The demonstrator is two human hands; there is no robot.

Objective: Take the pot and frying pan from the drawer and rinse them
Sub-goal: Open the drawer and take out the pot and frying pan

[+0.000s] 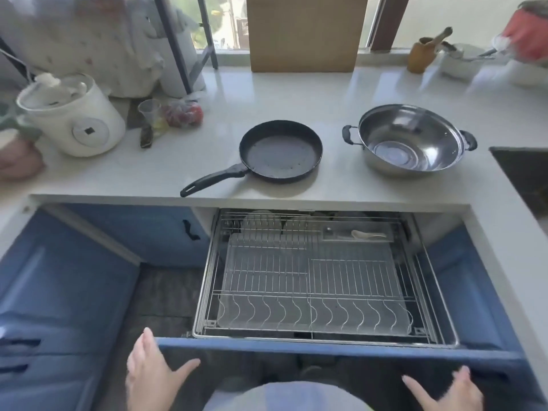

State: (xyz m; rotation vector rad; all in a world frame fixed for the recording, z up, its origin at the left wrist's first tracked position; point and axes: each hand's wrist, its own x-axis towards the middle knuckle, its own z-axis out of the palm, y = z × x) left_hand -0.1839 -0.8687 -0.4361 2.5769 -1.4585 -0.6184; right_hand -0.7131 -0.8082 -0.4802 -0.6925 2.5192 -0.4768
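A black frying pan (281, 152) lies on the white counter (267, 93), its handle pointing toward the front left. To its right stands a steel pot (410, 140) with two black handles. Below the counter the blue-fronted drawer (326, 350) is pulled out, showing a wire dish rack (314, 280) with some plates and a spoon at its back. My left hand (151, 372) is open beside the drawer front's left end. My right hand (444, 393) is open just below the front's right part. Neither hand holds anything.
A white rice cooker (74, 114) sits at the counter's left, with a plastic cup (149, 112) and a bag of red produce (185, 112) beside it. A cardboard box (305, 34) stands at the back. The dark sink (525, 176) is at the right edge. Blue cabinets flank the drawer.
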